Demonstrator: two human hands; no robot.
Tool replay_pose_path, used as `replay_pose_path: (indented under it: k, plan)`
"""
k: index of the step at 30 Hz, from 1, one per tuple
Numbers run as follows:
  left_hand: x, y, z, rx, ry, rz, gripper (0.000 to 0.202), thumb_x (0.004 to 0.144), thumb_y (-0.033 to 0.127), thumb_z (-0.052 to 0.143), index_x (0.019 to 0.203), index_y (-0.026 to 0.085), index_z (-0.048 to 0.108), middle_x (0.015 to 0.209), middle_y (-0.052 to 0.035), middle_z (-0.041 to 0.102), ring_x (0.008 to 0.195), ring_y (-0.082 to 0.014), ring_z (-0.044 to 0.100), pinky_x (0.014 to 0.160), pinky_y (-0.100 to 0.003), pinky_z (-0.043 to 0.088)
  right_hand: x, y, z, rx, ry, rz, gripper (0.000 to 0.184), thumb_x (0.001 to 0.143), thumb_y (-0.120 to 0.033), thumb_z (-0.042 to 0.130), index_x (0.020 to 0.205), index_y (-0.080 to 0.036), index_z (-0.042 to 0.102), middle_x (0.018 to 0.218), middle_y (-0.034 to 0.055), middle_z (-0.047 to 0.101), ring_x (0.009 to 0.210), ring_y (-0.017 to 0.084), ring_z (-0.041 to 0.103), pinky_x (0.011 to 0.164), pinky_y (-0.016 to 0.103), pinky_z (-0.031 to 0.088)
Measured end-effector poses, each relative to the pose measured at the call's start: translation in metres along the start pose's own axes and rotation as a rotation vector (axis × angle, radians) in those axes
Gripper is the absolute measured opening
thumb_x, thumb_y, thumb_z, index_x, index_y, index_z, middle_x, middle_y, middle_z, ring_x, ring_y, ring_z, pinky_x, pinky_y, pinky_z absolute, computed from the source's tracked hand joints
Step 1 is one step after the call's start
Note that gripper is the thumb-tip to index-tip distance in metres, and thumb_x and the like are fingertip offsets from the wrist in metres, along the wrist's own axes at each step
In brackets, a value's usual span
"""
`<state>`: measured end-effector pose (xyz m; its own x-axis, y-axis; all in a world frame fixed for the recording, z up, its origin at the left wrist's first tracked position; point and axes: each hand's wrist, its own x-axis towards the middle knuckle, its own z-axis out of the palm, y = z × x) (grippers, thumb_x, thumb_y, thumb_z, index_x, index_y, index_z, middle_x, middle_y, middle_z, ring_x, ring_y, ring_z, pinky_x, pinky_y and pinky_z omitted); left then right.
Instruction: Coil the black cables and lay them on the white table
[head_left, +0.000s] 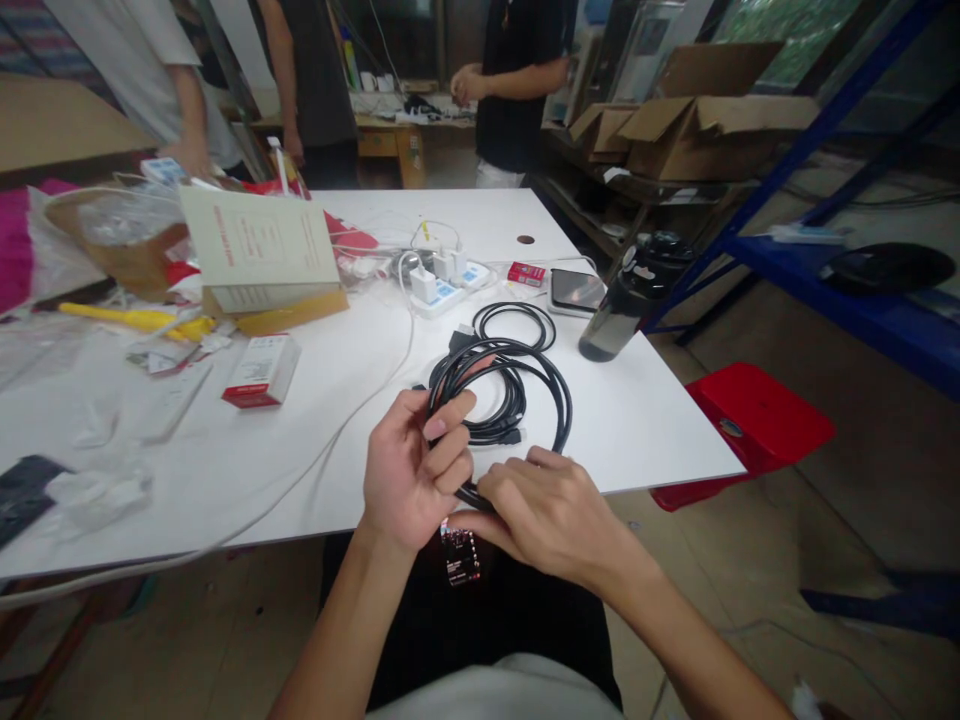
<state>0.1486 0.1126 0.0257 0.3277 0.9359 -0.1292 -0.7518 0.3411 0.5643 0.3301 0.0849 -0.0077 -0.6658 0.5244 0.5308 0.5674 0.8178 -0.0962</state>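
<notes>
A coiled black cable (564, 400) is held up over the front edge of the white table (622, 420). My left hand (420, 465) has its fingers curled round the left side of the loops. Closed on the lower part of the same coil is my right hand (551, 505), its thumb stretched toward the left palm. Behind the held loops, more black cable (529, 310) lies coiled on the tabletop. A dark cable plug (463, 340) shows at the coil's upper left, and another connector (512, 436) is visible inside the loops.
A dark bottle (630, 300) stands at the right edge, beside a phone-like device (576, 292) and a small red box (526, 273). White power strips (442, 295) with chargers lie behind. A white cord (322, 450) crosses the table. At left are a red-and-white box (262, 370) and an opened carton (259, 240).
</notes>
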Motion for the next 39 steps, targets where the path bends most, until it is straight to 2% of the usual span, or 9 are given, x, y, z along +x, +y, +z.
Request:
replay_pose_path:
  k: [3, 6, 10, 14, 19, 22, 27, 31, 39]
  plan:
    - [0.026, 0.002, -0.013, 0.246, 0.012, 0.072, 0.032, 0.103, 0.04, 0.053, 0.114, 0.016, 0.071, 0.07, 0.0077, 0.034, 0.043, -0.0056, 0.017, 0.037, -0.019, 0.031, 0.004, 0.033, 0.019, -0.016, -0.046, 0.053, 0.033, 0.114, -0.049, 0.051, 0.105, -0.021, 0.066, 0.077, 0.0035, 0.07, 0.067, 0.019, 0.058, 0.067, 0.034, 0.035]
    - [0.062, 0.005, -0.043, 0.653, 0.063, 0.244, 0.033, 0.101, 0.05, 0.064, 0.09, 0.018, 0.065, 0.07, 0.0055, 0.046, 0.05, -0.0081, 0.041, 0.053, -0.025, 0.046, 0.009, 0.069, 0.046, -0.067, -0.122, 0.105, 0.042, 0.114, -0.054, 0.047, 0.109, -0.017, 0.068, 0.082, 0.0079, 0.071, 0.073, 0.022, 0.061, 0.073, 0.036, 0.039]
    - [0.108, 0.015, -0.089, 1.336, 0.149, 0.445, 0.019, 0.096, 0.036, 0.069, 0.086, 0.019, 0.066, 0.077, -0.0009, 0.066, 0.078, -0.0186, 0.065, 0.079, -0.032, 0.052, 0.012, 0.1, 0.077, -0.085, -0.172, 0.115, 0.045, 0.111, -0.058, 0.051, 0.1, -0.017, 0.068, 0.094, 0.0121, 0.07, 0.091, 0.027, 0.062, 0.085, 0.041, 0.044]
    - [0.13, 0.018, -0.115, 1.692, 0.197, 0.505, 0.01, 0.088, 0.025, 0.069, 0.096, 0.019, 0.071, 0.094, -0.0056, 0.071, 0.101, -0.0271, 0.066, 0.099, -0.044, 0.053, 0.005, 0.103, 0.09, -0.014, -0.112, 0.171, 0.048, 0.106, -0.065, 0.057, 0.102, -0.019, 0.068, 0.105, 0.0124, 0.067, 0.099, 0.028, 0.056, 0.091, 0.043, 0.046]
    - [0.134, 0.009, -0.13, 1.705, 0.212, 0.637, 0.055, 0.083, 0.019, 0.071, 0.138, 0.015, 0.062, 0.128, -0.0138, 0.063, 0.124, -0.0303, 0.063, 0.112, -0.05, 0.053, -0.001, 0.097, 0.088, 0.112, -0.068, 0.19, 0.053, 0.101, -0.072, 0.062, 0.105, -0.02, 0.067, 0.117, 0.0135, 0.065, 0.107, 0.03, 0.055, 0.1, 0.049, 0.045]
    - [0.133, 0.007, -0.134, 1.611, 0.146, 0.606, 0.07, 0.084, 0.017, 0.069, 0.152, 0.015, 0.052, 0.136, -0.0147, 0.061, 0.119, -0.0261, 0.067, 0.107, -0.046, 0.058, 0.007, 0.107, 0.083, 0.288, 0.009, 0.26, 0.041, 0.107, -0.062, 0.057, 0.111, -0.022, 0.063, 0.119, 0.0126, 0.065, 0.111, 0.028, 0.058, 0.1, 0.046, 0.047]
    - [0.132, 0.008, -0.133, 1.61, 0.13, 0.602, 0.064, 0.082, 0.018, 0.069, 0.146, 0.016, 0.061, 0.135, -0.0128, 0.062, 0.113, -0.0247, 0.069, 0.104, -0.043, 0.061, 0.042, 0.172, 0.085, 0.296, 0.177, 0.395, 0.026, 0.113, -0.041, 0.043, 0.112, -0.021, 0.059, 0.115, 0.0137, 0.065, 0.11, 0.027, 0.059, 0.103, 0.044, 0.047]
    - [0.127, 0.011, -0.132, 1.606, 0.149, 0.603, 0.06, 0.079, 0.018, 0.069, 0.139, 0.016, 0.067, 0.128, -0.0111, 0.064, 0.106, -0.0237, 0.07, 0.101, -0.043, 0.061, 0.06, 0.224, 0.104, 0.219, 0.063, 0.42, 0.023, 0.107, -0.037, 0.049, 0.11, -0.018, 0.062, 0.117, 0.0162, 0.068, 0.109, 0.028, 0.058, 0.103, 0.044, 0.044]
    - [0.123, 0.017, -0.129, 1.587, 0.144, 0.595, 0.058, 0.074, 0.013, 0.068, 0.132, 0.018, 0.071, 0.128, -0.0097, 0.063, 0.101, -0.0215, 0.068, 0.096, -0.042, 0.06, 0.051, 0.233, 0.116, 0.295, -0.054, 0.459, 0.043, 0.098, -0.062, 0.07, 0.092, -0.02, 0.062, 0.087, 0.005, 0.068, 0.079, 0.019, 0.056, 0.076, 0.032, 0.04]
